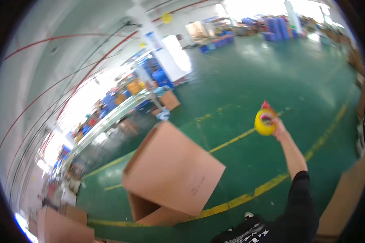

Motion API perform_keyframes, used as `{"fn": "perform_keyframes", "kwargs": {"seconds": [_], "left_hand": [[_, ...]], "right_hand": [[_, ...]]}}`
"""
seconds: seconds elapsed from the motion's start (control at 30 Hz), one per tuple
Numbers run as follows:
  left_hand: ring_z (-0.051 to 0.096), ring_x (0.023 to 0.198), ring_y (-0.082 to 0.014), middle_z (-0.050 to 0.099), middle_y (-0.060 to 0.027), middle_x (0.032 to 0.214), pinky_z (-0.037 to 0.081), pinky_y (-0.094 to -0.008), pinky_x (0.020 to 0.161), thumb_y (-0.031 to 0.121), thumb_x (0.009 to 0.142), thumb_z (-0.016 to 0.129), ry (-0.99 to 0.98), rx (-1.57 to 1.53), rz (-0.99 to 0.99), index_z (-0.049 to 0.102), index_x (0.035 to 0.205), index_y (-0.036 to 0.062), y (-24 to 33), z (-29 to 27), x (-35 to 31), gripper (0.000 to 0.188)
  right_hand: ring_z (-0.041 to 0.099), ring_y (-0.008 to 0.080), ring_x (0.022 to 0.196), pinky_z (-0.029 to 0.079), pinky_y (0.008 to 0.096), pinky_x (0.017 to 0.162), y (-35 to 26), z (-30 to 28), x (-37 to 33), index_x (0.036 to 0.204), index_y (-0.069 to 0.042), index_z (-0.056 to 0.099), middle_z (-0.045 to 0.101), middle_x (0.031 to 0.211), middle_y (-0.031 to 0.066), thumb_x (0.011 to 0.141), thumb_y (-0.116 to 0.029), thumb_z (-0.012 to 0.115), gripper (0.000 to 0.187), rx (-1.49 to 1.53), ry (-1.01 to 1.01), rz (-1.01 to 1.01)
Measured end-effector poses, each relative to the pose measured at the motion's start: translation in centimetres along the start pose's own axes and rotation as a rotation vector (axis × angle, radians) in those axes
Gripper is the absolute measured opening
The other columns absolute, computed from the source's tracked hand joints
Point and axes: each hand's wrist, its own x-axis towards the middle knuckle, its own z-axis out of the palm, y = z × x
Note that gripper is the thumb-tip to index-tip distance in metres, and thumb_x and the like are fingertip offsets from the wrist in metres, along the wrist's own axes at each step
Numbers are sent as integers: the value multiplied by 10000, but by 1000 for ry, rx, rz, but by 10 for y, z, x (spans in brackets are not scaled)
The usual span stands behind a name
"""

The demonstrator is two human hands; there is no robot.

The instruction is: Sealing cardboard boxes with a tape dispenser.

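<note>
Grasping the tape (263,127) in the right hand (279,130), out over the green floor (235,77), to the right of the tilted box (174,170); cannot tell about the left hand, out of view. Seemingly at risk of toppling or crumpling the box if poorly supported on that slant, or of dropping the tape if gripped too lightly

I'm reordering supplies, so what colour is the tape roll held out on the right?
Yellow. The tape roll in the right hand shows best in the head view.
</note>
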Motion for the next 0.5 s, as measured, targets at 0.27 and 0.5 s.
{"fn": "perform_keyframes", "kwargs": {"seconds": [0.27, 0.5], "left_hand": [[629, 816, -293, 666, -236, 951, 521, -382, 718, 282, 994, 521, -640, 229, 164, 615, 1035, -74, -98, 47, -221, 370], [625, 805, -291, 669, -228, 937, 521, -381, 714, 278, 989, 524, -1098, 79, 113, 621, 1016, -72, -103, 88, -316, 364]], "right_hand": [[684, 171, 846, 542, 345, 758, 180, -221, -424, 742, -1, 718, 713, 879, 111, 769, -282, 702, 283, -360, 1021, 450], [679, 211, 839, 542, 373, 752, 215, -279, -552, 832, -49, 688, 700, 870, 96, 817, -291, 655, 245, -164, 892, 627]]}}
